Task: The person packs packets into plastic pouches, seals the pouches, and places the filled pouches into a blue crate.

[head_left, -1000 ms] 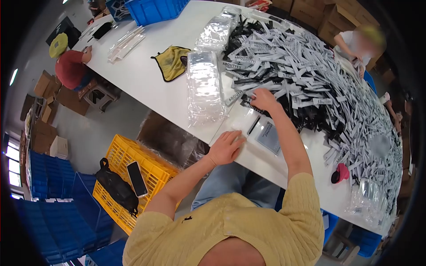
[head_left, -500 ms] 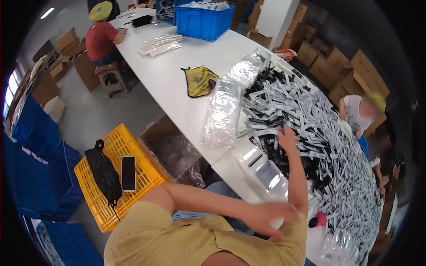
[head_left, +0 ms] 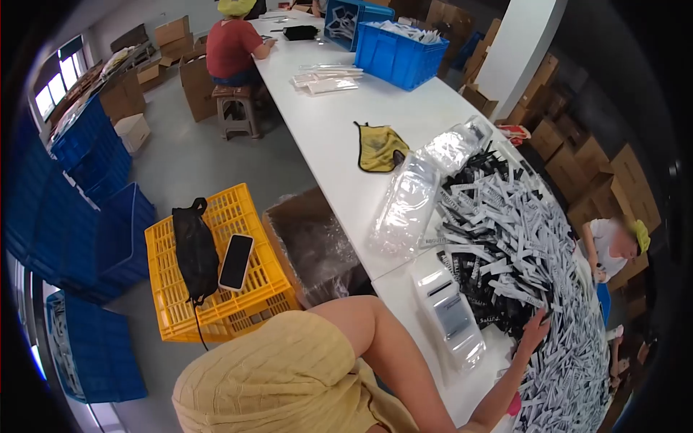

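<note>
My right hand (head_left: 534, 330) reaches into a large pile of small black and white printed packets (head_left: 530, 252), its fingers drawn together on a packet at the near side of the pile. My left forearm (head_left: 408, 372) runs down past the bottom edge, and the left hand is out of sight. Left of my right hand, a clear plastic sleeve stack with a grey printed panel (head_left: 453, 317) lies on the white table (head_left: 332, 144). Farther up are more clear plastic bags (head_left: 408, 206), next to the pile.
A yellow cloth (head_left: 380, 148) and a blue crate (head_left: 401, 58) are farther along the table. A yellow crate (head_left: 162, 296) bears a phone (head_left: 236, 262) and black pouch (head_left: 195, 249). A cardboard box (head_left: 317, 231) stands beside it. Co-workers sit far left and across the table.
My view has swung, shifting the table rightward. My right hand has moved toward me along the pile. My left hand, blurred above my lap before, has dropped out of view.
</note>
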`<state>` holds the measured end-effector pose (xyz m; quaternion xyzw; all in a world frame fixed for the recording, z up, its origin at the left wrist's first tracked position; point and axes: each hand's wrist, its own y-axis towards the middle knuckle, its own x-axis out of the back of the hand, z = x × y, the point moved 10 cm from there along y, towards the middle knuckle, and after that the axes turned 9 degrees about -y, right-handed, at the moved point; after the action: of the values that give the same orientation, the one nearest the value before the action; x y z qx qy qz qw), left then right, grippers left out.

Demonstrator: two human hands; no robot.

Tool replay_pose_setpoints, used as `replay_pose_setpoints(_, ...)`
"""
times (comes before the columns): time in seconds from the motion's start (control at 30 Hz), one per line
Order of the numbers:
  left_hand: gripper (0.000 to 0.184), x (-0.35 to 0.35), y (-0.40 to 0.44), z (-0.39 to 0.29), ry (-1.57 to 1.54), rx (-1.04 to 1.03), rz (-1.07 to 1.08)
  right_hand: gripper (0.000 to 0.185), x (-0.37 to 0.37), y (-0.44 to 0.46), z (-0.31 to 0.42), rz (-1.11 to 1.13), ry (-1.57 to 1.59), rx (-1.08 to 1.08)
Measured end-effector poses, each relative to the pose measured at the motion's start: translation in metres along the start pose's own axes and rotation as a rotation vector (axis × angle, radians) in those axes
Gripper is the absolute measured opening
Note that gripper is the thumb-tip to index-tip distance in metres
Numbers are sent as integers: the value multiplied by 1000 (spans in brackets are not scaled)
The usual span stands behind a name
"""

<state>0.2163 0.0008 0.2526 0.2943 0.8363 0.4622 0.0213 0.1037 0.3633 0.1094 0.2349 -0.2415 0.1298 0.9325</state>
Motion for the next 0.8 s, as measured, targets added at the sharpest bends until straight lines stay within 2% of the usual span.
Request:
replay_pose_setpoints(0.03, 20, -3, 2, 1, -22, 11, 6, 40, 0, -10, 0, 23, 144, -9)
replay_pose_setpoints(0.07, 20, -7, 4, 6, -42, 28, 13, 41, 2, -17, -11, -10, 140, 21)
replay_pose_setpoints(0.13, 21, -11, 0, 13, -92, 89, 42, 39, 0, -31, -37, 74, 37, 40)
replay_pose_setpoints(0.23, 23, -2, -35, 37, -212, 357, 141, 41, 28, -60, -32, -31, -54, 32)
replay_pose_setpoints(0.3, 25, -5, -67, 61, -267, 564, 264, 39, 52, -85, -22, -205, -103, 17)
replay_pose_setpoints(0.33, 32, -2, -82, 74, -221, 611, 291, 39, 62, -95, -22, -293, -124, 8)
replay_pose_setpoints(0.37, 41, 1, -96, 86, -175, 656, 321, 40, 59, -102, -56, -294, -104, -51)
replay_pose_setpoints(0.4, 47, 20, -108, 89, -88, 671, 280, 41, 47, -114, -102, -259, -77, -234)
replay_pose_setpoints(0.47, 52, 68, -140, 100, 298, 639, 113, 42, 16, -141, -144, -74, 141, -457)
replay_pose_setpoints(0.5, 51, 96, -155, 100, 595, 574, -20, 42, 26, -143, -132, -157, 87, -359)
replay_pose_setpoints(0.57, 43, 128, -167, 78, 1051, 458, -131, 44, 41, -159, -78, -321, -20, -169)
replay_pose_setpoints(0.67, 36, 156, -209, 117, 1168, 783, 0, 48, 33, -183, -106, -283, -57, -386)
replay_pose_setpoints(0.7, 36, 161, -219, 126, 1117, 800, 22, 40, 36, -187, -81, -384, -177, -142)
replay_pose_setpoints(0.8, 33, 168, -231, 140, 969, 828, 98, 37, 18, -192, -88, -99, 85, -387)
